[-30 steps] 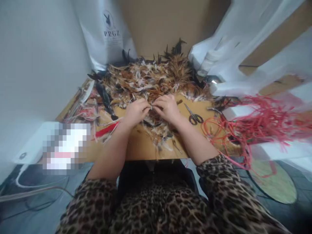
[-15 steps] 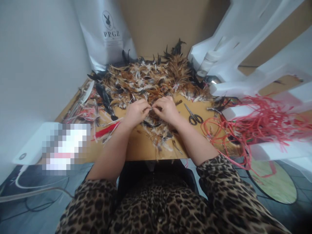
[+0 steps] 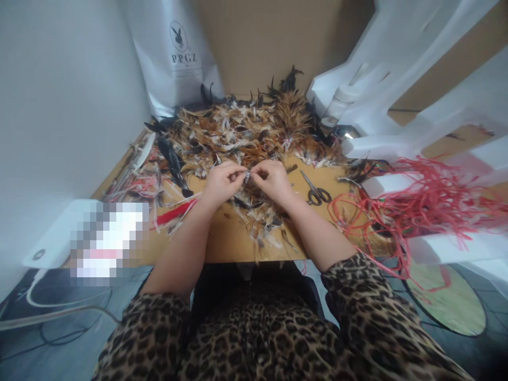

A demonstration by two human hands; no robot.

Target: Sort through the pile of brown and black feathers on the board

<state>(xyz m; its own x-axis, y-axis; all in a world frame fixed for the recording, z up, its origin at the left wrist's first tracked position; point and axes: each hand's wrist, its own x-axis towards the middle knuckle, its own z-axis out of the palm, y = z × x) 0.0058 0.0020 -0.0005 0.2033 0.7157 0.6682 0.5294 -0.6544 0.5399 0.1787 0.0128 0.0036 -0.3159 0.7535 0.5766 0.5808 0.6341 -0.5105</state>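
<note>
My left hand [image 3: 220,183] and my right hand [image 3: 272,181] meet over the near edge of a big pile of brown, white and black feathers [image 3: 242,132] on a cardboard-topped table [image 3: 234,241]. Both hands are closed in a pinch, fingertips touching, on a small bunch of feathers [image 3: 246,174] held between them. More loose feathers [image 3: 260,214] lie on the board under my wrists.
Black-handled scissors [image 3: 315,189] lie just right of my right hand. A tangle of red strings [image 3: 405,203] spreads at the right over white foam pieces [image 3: 397,79]. A red feather [image 3: 174,211] and a white bag marked PPGZ [image 3: 178,58] are at the left.
My hands have stayed together at the same spot, fingers shifting slightly on the small bunch. The view has dropped a little.
</note>
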